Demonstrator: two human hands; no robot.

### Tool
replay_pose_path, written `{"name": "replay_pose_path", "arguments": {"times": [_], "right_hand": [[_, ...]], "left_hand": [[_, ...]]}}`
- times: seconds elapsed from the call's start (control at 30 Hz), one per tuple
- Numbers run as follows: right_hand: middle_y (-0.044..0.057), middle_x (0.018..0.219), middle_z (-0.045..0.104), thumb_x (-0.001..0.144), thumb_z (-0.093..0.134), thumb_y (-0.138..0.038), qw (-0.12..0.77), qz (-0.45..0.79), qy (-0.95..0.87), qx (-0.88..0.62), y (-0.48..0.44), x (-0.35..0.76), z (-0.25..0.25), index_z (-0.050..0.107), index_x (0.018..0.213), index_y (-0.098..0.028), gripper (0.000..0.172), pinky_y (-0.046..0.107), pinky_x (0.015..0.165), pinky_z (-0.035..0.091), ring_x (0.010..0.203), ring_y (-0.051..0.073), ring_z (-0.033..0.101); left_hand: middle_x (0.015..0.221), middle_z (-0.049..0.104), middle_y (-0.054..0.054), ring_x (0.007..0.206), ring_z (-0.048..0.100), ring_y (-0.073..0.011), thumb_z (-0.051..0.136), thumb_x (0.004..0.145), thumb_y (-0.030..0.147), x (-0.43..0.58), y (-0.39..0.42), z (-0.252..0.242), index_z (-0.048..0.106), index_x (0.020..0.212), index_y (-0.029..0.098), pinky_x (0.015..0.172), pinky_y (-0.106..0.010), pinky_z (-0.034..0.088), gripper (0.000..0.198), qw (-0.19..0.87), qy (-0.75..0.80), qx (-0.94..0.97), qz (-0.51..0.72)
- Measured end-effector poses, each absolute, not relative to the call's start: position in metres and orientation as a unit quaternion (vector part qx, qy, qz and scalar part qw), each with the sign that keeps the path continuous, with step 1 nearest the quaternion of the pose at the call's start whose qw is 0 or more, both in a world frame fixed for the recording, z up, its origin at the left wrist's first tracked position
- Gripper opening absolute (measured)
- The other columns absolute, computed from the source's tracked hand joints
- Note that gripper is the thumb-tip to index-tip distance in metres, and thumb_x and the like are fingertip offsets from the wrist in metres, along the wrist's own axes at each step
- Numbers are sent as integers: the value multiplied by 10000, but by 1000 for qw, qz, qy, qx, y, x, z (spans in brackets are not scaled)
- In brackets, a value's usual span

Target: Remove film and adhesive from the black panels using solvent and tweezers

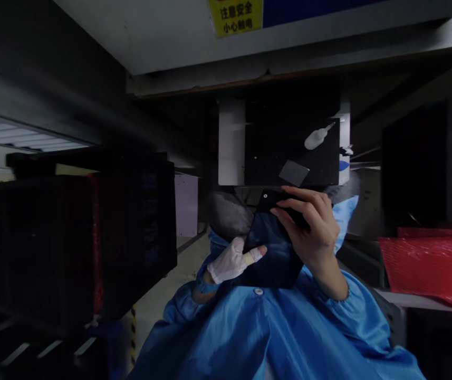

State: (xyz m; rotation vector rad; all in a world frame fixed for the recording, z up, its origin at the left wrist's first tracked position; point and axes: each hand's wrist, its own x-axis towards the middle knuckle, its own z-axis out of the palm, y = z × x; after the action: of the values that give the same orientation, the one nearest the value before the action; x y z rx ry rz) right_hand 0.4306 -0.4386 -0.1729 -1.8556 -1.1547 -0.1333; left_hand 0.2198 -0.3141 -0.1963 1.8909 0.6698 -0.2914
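Note:
A dark, flat tablet-like device (273,248) is held close in front of my blue smock. My left hand (231,261) wears a white glove with a tan finger cot on one finger and presses against the device's left edge. My right hand (313,227) is bare and its fingers wrap over the device's upper right part. Both hands are closed on it.
A black work mat (289,142) lies ahead with a small white bottle (316,138) and a grey square piece (294,172) on it. Stacked black bins (91,237) stand at left. Red bubble wrap (431,264) lies at right. A yellow warning sign (234,16) hangs above.

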Motion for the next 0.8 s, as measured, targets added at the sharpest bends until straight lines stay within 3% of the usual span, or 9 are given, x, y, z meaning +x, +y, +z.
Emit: {"name": "replay_pose_path", "arguments": {"times": [0.07, 0.2, 0.27, 0.4, 0.6, 0.8], "right_hand": [[100, 1313, 866, 1110, 844, -214, 467, -48, -467, -749, -438, 431, -172, 743, 1197, -271, 145, 472, 962, 637, 1150, 297, 841], [123, 1378, 841, 1153, 764, -195, 445, -12, -493, -748, -437, 431, -163, 695, 1512, -269, 373, 467, 994, 619, 1219, 300, 816], [130, 1357, 832, 1176, 718, -190, 435, 3, -500, -749, -437, 431, -159, 676, 1578, -248, 408, 448, 974, 611, 1203, 291, 803], [99, 1266, 854, 1149, 766, -159, 450, -18, -486, -749, -437, 429, -158, 739, 1507, -244, 369, 411, 915, 610, 1098, 258, 816], [89, 1291, 882, 1098, 805, -79, 498, -55, -455, -736, -435, 423, -167, 790, 1420, -282, 381, 424, 935, 687, 1127, 258, 860], [76, 1157, 876, 1053, 834, -46, 475, -114, -466, -738, -440, 424, -171, 821, 1272, -265, 310, 410, 907, 672, 1036, 249, 831]], "left_hand": [[1053, 787, -130, 1068, 810, -313, 709, 1051, 490, 220, -314, -196, 861, 1215, 238, 1010, -463, 737, 337, 525, 278, 796, -116], [1166, 843, -159, 1143, 829, -335, 758, 1014, 542, 226, -313, -189, 854, 1220, 208, 1092, -468, 725, 403, 548, 286, 777, -124], [1138, 853, -155, 1125, 834, -336, 791, 989, 592, 229, -312, -184, 849, 1214, 188, 1112, -455, 718, 466, 553, 291, 769, -137], [1149, 864, -145, 1139, 842, -341, 803, 960, 613, 233, -312, -176, 859, 1193, 210, 1144, -443, 708, 468, 556, 302, 761, -143], [1199, 865, -181, 1199, 853, -384, 784, 989, 589, 230, -314, -179, 835, 1254, 172, 1132, -483, 725, 497, 547, 283, 774, -149], [1230, 881, -156, 1200, 858, -353, 750, 1028, 562, 234, -301, -183, 843, 1283, 195, 1101, -457, 731, 456, 537, 266, 785, -159]]}}
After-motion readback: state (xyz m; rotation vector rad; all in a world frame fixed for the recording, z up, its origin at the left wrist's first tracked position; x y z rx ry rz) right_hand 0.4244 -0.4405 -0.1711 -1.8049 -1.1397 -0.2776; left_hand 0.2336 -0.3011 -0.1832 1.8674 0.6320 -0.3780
